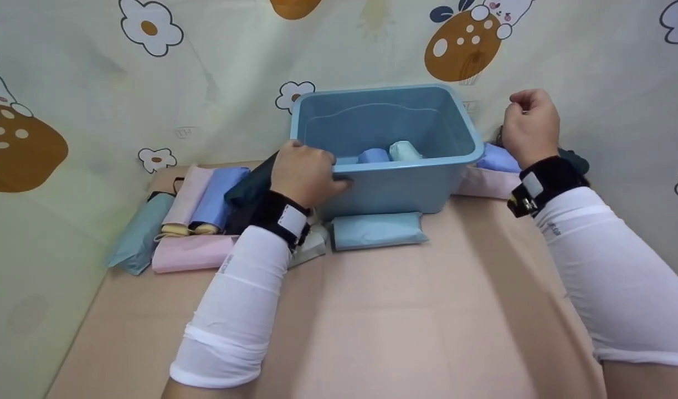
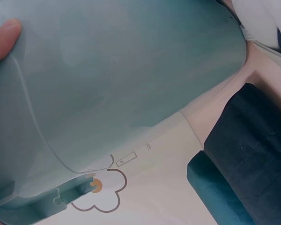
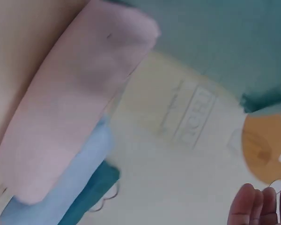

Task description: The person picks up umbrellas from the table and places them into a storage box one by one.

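My left hand (image 1: 303,173) grips the rim of a blue-grey bin (image 1: 391,185) at its near left corner; in the left wrist view a fingertip (image 2: 7,38) rests on the bin wall (image 2: 117,70). Inside the bin lie a blue roll (image 1: 374,155) and a pale mint roll (image 1: 404,151). Right of the bin, my right hand (image 1: 533,124) is raised with its fingers loosely bent, touching nothing. The right wrist view shows its fingers (image 3: 255,206) side by side, apart from the bin (image 3: 225,42).
Wrapped bundles lie left of the bin: teal (image 1: 142,233), pink (image 1: 192,253), blue (image 1: 220,197) and dark green (image 1: 253,183). A light teal packet (image 1: 378,230) lies before it. Pink (image 1: 486,183) and blue (image 1: 497,158) bundles lie to its right. A patterned curtain (image 1: 217,72) hangs behind.
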The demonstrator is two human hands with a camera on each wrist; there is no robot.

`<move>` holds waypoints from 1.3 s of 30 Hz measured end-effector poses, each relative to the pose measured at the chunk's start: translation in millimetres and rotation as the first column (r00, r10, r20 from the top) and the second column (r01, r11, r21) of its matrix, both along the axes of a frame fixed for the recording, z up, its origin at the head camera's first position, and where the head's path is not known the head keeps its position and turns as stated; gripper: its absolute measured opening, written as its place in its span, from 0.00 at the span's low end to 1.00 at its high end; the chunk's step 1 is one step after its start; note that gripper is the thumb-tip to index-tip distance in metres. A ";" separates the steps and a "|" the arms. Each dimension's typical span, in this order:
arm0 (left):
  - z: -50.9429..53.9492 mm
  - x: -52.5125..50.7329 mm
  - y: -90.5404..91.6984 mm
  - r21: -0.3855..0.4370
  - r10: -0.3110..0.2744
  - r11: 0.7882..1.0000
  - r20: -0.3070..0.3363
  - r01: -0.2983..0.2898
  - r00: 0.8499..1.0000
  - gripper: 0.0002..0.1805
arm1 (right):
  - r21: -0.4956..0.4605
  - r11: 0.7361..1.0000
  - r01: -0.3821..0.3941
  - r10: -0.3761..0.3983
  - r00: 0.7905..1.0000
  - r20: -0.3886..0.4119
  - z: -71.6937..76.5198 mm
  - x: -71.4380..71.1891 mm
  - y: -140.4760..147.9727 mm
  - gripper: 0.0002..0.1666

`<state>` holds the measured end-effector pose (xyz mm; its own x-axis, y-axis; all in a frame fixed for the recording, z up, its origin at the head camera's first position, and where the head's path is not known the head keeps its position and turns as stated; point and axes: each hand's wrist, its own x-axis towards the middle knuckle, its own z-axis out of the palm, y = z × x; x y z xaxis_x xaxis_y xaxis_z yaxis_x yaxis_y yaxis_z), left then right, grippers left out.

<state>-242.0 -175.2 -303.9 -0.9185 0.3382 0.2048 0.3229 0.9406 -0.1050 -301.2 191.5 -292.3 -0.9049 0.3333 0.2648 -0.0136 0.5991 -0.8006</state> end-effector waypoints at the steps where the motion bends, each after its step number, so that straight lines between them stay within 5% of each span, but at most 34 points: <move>1: 0.0 0.1 -0.2 0.000 0.001 1.000 0.000 -0.001 1.000 0.30 | 0.026 1.000 -0.006 0.005 1.000 0.022 -2.3 -0.4 4.6 0.25; 6: -1.1 0.6 -1.2 0.001 -0.003 1.000 -0.015 0.003 1.000 0.30 | 0.128 0.986 -0.110 0.085 0.978 0.189 -13.7 1.5 21.1 0.33; 12: -1.9 1.2 -1.5 -0.006 -0.012 1.000 -0.035 0.012 0.999 0.30 | 0.225 0.913 -0.339 0.210 0.867 0.452 -30.6 2.4 28.0 0.40; 16: -1.4 1.4 -1.4 0.002 -0.009 1.000 -0.034 0.009 0.999 0.30 | 0.292 0.842 -0.453 0.245 0.804 0.542 -41.9 1.7 33.0 0.44; 20: -1.3 1.4 -1.2 0.011 -0.008 1.000 -0.031 0.008 0.999 0.29 | 0.325 0.784 -0.529 0.275 0.765 0.583 -51.5 1.6 36.1 0.43; 26: -1.1 0.6 -0.8 0.018 -0.011 1.000 -0.026 0.011 1.000 0.29 | 0.360 0.730 -0.581 0.309 0.750 0.585 -61.7 2.2 35.2 0.44; 33: -1.6 0.9 -1.1 0.029 -0.008 1.000 -0.027 0.009 1.000 0.29 | 0.401 0.705 -0.585 0.313 0.764 0.563 -66.6 4.5 31.9 0.43; 39: -1.7 1.1 -1.3 -0.013 -0.011 1.000 -0.048 0.011 0.999 0.30 | 0.407 0.703 -0.584 0.265 0.745 0.612 -70.2 6.4 32.0 0.49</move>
